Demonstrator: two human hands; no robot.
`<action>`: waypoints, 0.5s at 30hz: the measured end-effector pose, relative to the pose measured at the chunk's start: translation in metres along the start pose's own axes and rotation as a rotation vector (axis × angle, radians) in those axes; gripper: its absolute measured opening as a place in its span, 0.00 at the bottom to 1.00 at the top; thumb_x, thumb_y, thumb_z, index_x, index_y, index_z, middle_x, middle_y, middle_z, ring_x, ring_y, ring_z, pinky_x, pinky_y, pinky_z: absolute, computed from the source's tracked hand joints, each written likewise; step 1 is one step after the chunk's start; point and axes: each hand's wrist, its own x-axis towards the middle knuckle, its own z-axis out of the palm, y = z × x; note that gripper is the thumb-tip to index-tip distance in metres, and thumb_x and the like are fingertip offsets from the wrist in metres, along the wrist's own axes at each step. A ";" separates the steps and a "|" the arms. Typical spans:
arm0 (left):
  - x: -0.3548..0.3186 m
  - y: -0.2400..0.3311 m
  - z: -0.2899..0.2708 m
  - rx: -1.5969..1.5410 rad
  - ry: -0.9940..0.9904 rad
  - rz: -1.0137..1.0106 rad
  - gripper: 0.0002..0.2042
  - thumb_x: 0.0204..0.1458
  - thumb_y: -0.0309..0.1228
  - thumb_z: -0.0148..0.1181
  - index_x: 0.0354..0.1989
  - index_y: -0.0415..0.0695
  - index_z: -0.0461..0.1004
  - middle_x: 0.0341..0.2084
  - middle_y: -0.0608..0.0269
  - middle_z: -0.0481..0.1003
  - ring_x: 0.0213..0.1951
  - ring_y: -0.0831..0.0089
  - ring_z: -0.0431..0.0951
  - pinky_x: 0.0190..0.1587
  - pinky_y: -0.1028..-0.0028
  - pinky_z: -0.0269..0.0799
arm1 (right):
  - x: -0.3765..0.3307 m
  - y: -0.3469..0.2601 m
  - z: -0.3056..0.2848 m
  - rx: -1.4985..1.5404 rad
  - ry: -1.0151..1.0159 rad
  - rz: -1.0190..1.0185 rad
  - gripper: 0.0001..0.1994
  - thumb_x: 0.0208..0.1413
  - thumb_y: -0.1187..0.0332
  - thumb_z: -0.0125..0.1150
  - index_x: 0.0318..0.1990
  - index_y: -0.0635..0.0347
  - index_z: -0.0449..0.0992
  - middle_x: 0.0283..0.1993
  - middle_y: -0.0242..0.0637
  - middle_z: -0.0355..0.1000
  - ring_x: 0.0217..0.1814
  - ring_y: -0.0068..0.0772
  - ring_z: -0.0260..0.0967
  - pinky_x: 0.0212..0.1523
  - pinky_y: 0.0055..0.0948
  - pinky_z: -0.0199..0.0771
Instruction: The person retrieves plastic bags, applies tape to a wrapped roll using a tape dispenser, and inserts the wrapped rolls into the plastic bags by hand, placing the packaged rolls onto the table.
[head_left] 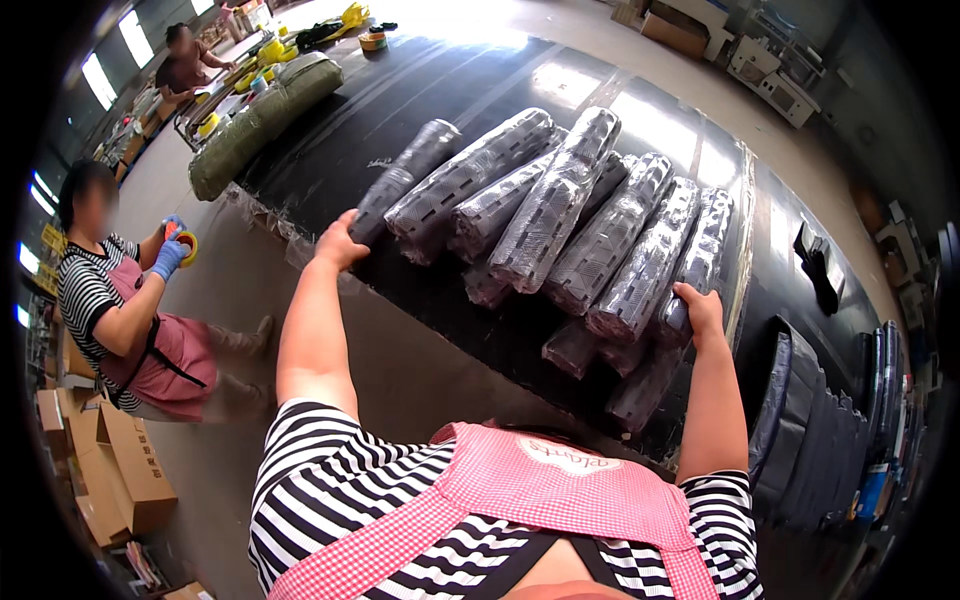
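A pile of dark grey rolls in clear plastic wrap, such as this roll (555,205), lies on a black table (400,85), with several stacked on top of others. At the pile's left end, my left hand (342,243) is closed on the near end of a plastic-wrapped roll (408,175) that tilts away from me and looks slightly blurred. My right hand (703,312) grips the near end of the rightmost upper roll (705,245), and some of its fingers are hidden. Lower rolls (640,390) stick out under the pile toward me.
Dark folded bundles (800,430) stand at the right, with a black strip (818,268) behind them. A green wrapped bundle (265,125) lies along the table's left edge. To the left, a co-worker (140,300) holds a yellow tape roll (187,248). Cardboard boxes (120,465) stand on the floor.
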 end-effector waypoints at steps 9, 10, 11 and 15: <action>-0.025 0.059 0.015 0.050 -0.226 -0.073 0.55 0.36 0.48 0.76 0.73 0.54 0.46 0.65 0.50 0.60 0.65 0.50 0.62 0.66 0.59 0.61 | -0.023 0.040 -0.076 1.109 -0.696 0.098 0.20 0.59 0.57 0.55 0.51 0.63 0.74 0.43 0.41 0.77 0.43 0.42 0.77 0.41 0.42 0.80; -0.033 0.067 0.011 0.073 -0.177 -0.064 0.54 0.38 0.49 0.75 0.73 0.54 0.47 0.65 0.50 0.60 0.65 0.51 0.62 0.66 0.58 0.60 | -0.034 0.053 -0.084 1.164 -0.583 0.044 0.20 0.60 0.56 0.54 0.52 0.62 0.74 0.45 0.41 0.77 0.44 0.41 0.77 0.42 0.41 0.79; -0.045 0.071 0.008 0.098 -0.128 -0.056 0.53 0.39 0.50 0.74 0.73 0.54 0.48 0.65 0.51 0.60 0.66 0.52 0.61 0.67 0.58 0.59 | -0.045 0.070 -0.092 1.217 -0.469 -0.006 0.21 0.61 0.54 0.52 0.53 0.60 0.74 0.46 0.40 0.77 0.45 0.41 0.77 0.43 0.41 0.79; -0.089 0.040 0.033 -0.052 0.212 0.094 0.42 0.41 0.41 0.74 0.68 0.50 0.60 0.66 0.43 0.57 0.66 0.45 0.58 0.68 0.57 0.55 | -0.103 0.125 -0.136 1.126 -0.547 -0.248 0.27 0.61 0.52 0.51 0.61 0.62 0.68 0.56 0.44 0.72 0.53 0.41 0.73 0.50 0.39 0.76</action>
